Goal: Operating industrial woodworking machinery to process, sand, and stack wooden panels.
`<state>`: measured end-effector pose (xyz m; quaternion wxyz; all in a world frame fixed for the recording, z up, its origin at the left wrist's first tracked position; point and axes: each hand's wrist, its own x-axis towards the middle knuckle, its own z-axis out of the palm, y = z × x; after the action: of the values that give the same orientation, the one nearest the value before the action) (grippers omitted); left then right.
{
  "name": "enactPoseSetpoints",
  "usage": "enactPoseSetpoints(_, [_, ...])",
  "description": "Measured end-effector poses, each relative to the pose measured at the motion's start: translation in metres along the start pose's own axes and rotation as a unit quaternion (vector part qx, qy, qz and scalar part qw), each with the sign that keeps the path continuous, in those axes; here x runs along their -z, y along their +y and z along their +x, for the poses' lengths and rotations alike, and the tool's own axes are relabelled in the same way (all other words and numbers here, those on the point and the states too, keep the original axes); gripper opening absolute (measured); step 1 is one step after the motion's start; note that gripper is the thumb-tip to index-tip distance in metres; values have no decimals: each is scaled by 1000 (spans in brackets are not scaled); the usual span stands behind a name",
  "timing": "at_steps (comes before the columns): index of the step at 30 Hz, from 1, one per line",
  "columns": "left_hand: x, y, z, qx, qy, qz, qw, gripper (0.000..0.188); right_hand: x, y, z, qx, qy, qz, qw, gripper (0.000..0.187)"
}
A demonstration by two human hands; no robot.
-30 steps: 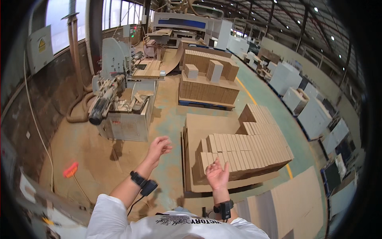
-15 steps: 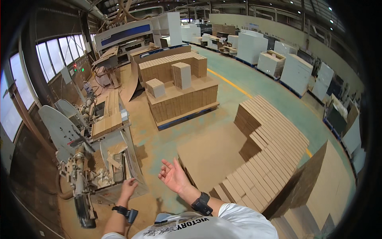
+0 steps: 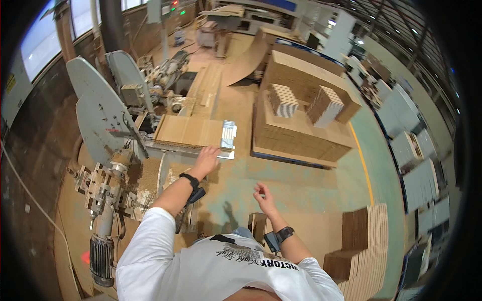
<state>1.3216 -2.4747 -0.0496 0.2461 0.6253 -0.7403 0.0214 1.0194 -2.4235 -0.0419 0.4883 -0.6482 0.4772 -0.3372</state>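
Note:
A row of light-brown wooden boards [image 3: 186, 131] lies on the machine's table, with a white and silver piece [image 3: 228, 136] at its right end. My left hand [image 3: 207, 161] reaches to the near edge of these boards, fingers stretched out; whether they touch the edge I cannot tell. My right hand [image 3: 264, 197] hangs in the air over the floor, its fingers loosely bent and apart, holding nothing.
The dusty machine has a grey motor [image 3: 102, 261] and large grey guards [image 3: 98, 110] at left. A pallet stack of brown boards [image 3: 296, 138] carries two smaller stacks. At lower right stands another board stack [image 3: 369, 251]. A yellow line [image 3: 362, 163] crosses the floor.
My view has swung left toward the machine. My left hand has moved up to the boards on its table. My right hand, palm up before, has turned and its fingers are more bent.

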Motion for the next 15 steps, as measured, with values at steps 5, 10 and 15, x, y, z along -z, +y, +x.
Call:
enactPoseSetpoints(5, [-28, -30, 46, 15, -53, -22, 998, 41, -15, -12, 154, 140, -83, -229, 960, 51])
enactPoseSetpoints(10, [-50, -42, 70, 47, -99, 73, 991, 41, -60, -3, 300, 326, -199, -322, 866, 64])
enactPoseSetpoints(15, [-50, -41, 84, 92, -116, 114, 982, 39, -55, 8, 359, 430, -304, -414, 742, 59])
